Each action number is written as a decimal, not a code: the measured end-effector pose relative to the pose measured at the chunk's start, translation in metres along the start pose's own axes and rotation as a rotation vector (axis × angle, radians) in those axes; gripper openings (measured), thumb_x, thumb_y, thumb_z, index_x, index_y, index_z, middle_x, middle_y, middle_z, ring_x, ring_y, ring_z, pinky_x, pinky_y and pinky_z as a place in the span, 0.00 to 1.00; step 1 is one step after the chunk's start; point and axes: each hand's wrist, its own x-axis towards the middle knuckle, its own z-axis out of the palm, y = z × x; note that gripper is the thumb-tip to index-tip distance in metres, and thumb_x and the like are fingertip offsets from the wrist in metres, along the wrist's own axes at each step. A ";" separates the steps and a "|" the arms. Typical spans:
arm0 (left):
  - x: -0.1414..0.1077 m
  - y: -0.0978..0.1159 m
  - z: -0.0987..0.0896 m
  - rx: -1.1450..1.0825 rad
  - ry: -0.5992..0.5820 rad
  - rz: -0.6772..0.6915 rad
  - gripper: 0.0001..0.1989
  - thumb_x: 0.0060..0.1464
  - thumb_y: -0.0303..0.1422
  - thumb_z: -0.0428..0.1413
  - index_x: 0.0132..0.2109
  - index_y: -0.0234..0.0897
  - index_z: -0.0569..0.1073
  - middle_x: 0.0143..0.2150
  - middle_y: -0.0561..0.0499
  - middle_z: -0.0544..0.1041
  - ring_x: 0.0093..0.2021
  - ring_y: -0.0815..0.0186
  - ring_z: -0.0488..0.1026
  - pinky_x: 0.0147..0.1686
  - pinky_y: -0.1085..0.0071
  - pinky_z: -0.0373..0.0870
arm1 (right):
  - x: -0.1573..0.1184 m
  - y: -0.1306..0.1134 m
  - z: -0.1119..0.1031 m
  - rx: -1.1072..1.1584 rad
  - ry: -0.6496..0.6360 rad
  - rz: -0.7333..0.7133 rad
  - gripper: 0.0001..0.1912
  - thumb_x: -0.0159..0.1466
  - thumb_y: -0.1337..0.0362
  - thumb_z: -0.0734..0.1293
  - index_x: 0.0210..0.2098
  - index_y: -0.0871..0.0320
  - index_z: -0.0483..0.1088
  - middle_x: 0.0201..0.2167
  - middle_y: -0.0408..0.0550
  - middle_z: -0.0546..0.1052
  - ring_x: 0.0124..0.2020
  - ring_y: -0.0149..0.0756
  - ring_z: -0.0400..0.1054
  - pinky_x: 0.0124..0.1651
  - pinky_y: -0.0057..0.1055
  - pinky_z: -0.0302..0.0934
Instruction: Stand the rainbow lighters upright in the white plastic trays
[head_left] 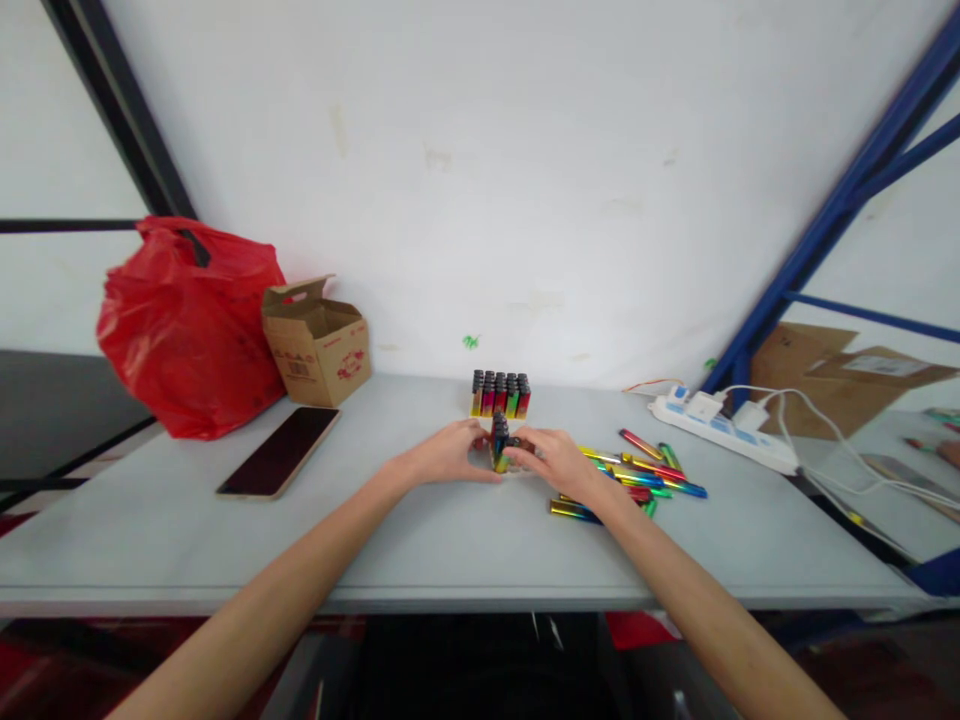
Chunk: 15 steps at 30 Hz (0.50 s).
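Several lighters [499, 432] with black tops stand upright in a short row between my two hands, with a pale edge, perhaps a tray, showing beneath. My left hand [454, 452] curves around the row's left side, fingertips and thumb against it. From the right, my right hand [551, 458] pinches what looks like a lighter at the row; its fingers hide most of it. Just behind stands a block of upright lighters [500, 396] in several colours. Loose shiny lighters [637, 478] lie in a pile beside and partly behind my right forearm.
A dark-screened phone [281, 452] lies on the grey table [420, 545] at left. Behind it are an open cardboard box [322, 350] and a red plastic bag [199, 335]. At right, a white power strip [724, 432] with plugs and cables lies near a blue frame [840, 220].
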 end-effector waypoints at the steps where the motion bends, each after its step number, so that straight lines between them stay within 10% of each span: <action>1: 0.000 0.000 0.000 -0.001 -0.001 0.011 0.27 0.47 0.53 0.68 0.46 0.39 0.79 0.43 0.46 0.80 0.41 0.56 0.75 0.44 0.61 0.73 | 0.000 0.001 0.000 -0.016 -0.007 -0.016 0.21 0.75 0.44 0.60 0.45 0.53 0.75 0.37 0.48 0.81 0.36 0.41 0.73 0.42 0.34 0.65; 10: 0.000 0.001 -0.001 0.004 -0.002 0.022 0.27 0.48 0.52 0.69 0.48 0.39 0.78 0.43 0.48 0.80 0.40 0.58 0.75 0.43 0.64 0.73 | 0.001 -0.003 0.002 -0.211 0.016 -0.003 0.24 0.74 0.42 0.60 0.36 0.53 0.75 0.28 0.46 0.78 0.29 0.38 0.70 0.42 0.34 0.61; 15: 0.000 0.003 -0.002 0.001 -0.023 0.011 0.28 0.48 0.51 0.69 0.50 0.37 0.78 0.46 0.46 0.81 0.43 0.55 0.77 0.47 0.62 0.74 | -0.005 0.019 -0.039 -0.327 0.091 0.208 0.26 0.78 0.48 0.53 0.38 0.55 0.75 0.32 0.49 0.80 0.33 0.40 0.72 0.43 0.34 0.61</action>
